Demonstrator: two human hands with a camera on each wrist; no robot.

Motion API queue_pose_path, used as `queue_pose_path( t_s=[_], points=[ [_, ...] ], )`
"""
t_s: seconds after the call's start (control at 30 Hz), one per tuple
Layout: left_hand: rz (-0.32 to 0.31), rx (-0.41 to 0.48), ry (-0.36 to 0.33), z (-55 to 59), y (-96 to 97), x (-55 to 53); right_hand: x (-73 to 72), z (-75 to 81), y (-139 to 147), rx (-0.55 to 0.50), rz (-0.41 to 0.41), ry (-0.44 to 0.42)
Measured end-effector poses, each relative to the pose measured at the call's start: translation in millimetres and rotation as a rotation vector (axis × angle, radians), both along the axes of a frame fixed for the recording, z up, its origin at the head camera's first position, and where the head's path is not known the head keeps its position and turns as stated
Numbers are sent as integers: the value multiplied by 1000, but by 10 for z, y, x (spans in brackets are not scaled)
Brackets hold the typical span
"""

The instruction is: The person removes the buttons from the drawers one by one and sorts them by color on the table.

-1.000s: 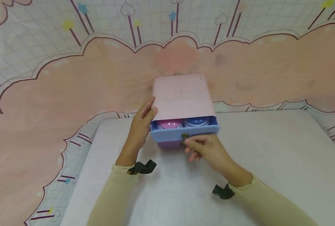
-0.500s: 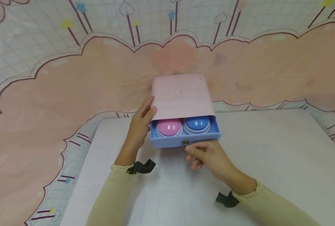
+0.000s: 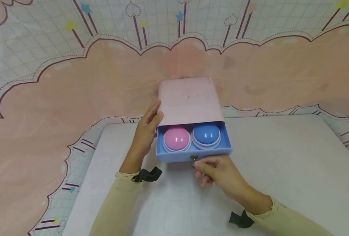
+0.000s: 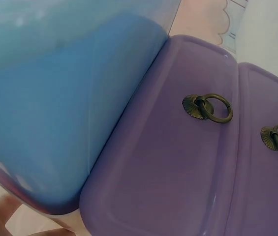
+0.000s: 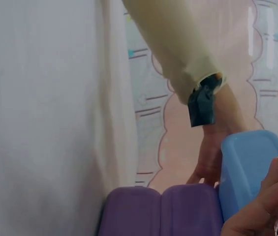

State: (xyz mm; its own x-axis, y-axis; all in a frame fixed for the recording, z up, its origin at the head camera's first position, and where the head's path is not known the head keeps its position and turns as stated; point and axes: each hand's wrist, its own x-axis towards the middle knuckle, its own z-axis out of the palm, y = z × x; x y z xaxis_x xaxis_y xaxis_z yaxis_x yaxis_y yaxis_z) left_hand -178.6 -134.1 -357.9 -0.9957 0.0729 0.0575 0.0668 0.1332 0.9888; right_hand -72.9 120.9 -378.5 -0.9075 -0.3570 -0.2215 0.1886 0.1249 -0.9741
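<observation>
A small drawer cabinet with a pink top stands on the table, its blue top drawer pulled out. Inside that drawer sit a pink domed round object and a blue domed round object, each with a white rim. Between thumb and index finger, my right hand pinches the brass ring pull at the drawer front. My left hand rests along the cabinet's left side, its fingers extended. Below the blue drawer, the left wrist view has two purple drawers with brass ring pulls, both pushed in.
The white table spreads out on both sides and in front of the cabinet. Right behind the cabinet rises a peach cloud-patterned backdrop. Black cameras are strapped at both wrists.
My right hand has drawn the blue drawer outward, toward me, so both domed objects now show almost fully and the purple front is hidden in the head view. The left hand has stayed put.
</observation>
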Motion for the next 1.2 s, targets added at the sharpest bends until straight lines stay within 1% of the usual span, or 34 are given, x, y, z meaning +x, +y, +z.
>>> queue_pose_path(
  t_s=[0.13,0.23,0.43,0.6,0.73,0.87,1.2],
  points=[
    [3,-15,2,12,1,9,60,-4,6,-19,7,-7],
    [1,-25,1,15,5,13,98,-9,14,-14,7,-7],
    [-1,-19,15,17,8,7,159,-18,10,-4,-1,-15],
    [-1,-15,21,6,0,1,201,-28,1,-16,5,-12],
    [-3,-14,17,-9,-6,3,220,-39,-1,-27,9,-9],
    [-6,-12,27,-12,-6,7,221,-42,-8,-28,12,-13],
    [-4,-15,34,-16,8,2,228,-65,58,14,32,-42]
  ],
)
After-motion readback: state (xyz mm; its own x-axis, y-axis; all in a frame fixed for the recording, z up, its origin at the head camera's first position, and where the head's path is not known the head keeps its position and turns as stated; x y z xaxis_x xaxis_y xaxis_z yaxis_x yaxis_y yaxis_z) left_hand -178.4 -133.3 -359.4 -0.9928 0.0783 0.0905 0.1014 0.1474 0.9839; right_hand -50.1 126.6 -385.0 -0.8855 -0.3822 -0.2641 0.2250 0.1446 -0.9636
